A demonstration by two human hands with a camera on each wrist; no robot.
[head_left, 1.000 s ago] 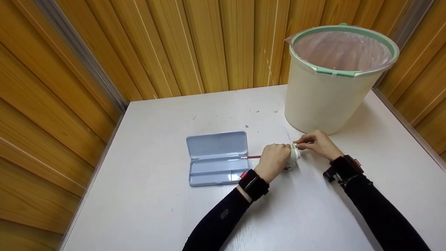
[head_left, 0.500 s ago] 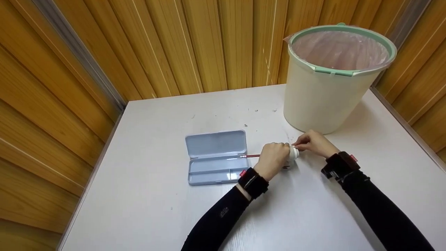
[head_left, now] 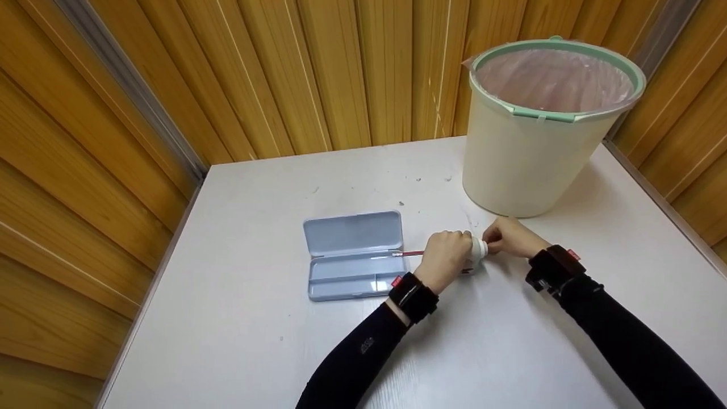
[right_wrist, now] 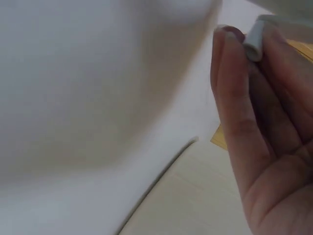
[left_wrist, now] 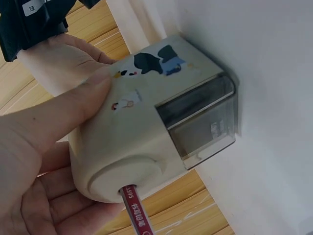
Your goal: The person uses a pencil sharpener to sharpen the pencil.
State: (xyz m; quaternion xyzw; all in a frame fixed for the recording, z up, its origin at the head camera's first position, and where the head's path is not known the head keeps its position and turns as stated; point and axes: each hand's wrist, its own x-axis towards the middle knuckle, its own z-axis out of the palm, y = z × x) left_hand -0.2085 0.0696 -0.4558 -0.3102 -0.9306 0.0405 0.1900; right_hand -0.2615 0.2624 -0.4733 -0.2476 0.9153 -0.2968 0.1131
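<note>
My left hand point(head_left: 447, 258) grips a cream pencil sharpener point(left_wrist: 117, 142) with cartoon animals printed on it and a clear shavings drawer point(left_wrist: 205, 132). A red pencil point(left_wrist: 136, 210) sticks into the round hole at the sharpener's end; in the head view its other end points left toward the pencil case. On the sharpener's opposite side, my right hand point(head_left: 514, 237) pinches the small pale crank knob point(right_wrist: 254, 43) between thumb and fingers. Most of the sharpener is hidden behind the left hand in the head view.
A light-blue pencil case point(head_left: 353, 236) lies with its lid up, left of the hands. Beyond the right hand stands a cream bin point(head_left: 517, 165) with a green rim and a pink liner. Small specks dot the white table point(head_left: 227, 255). Wooden panels point(head_left: 329, 74) rise behind it.
My right hand's fingers have shifted slightly down and round at the crank side. The left hand, the sharpener and the pencil stay nearly in place.
</note>
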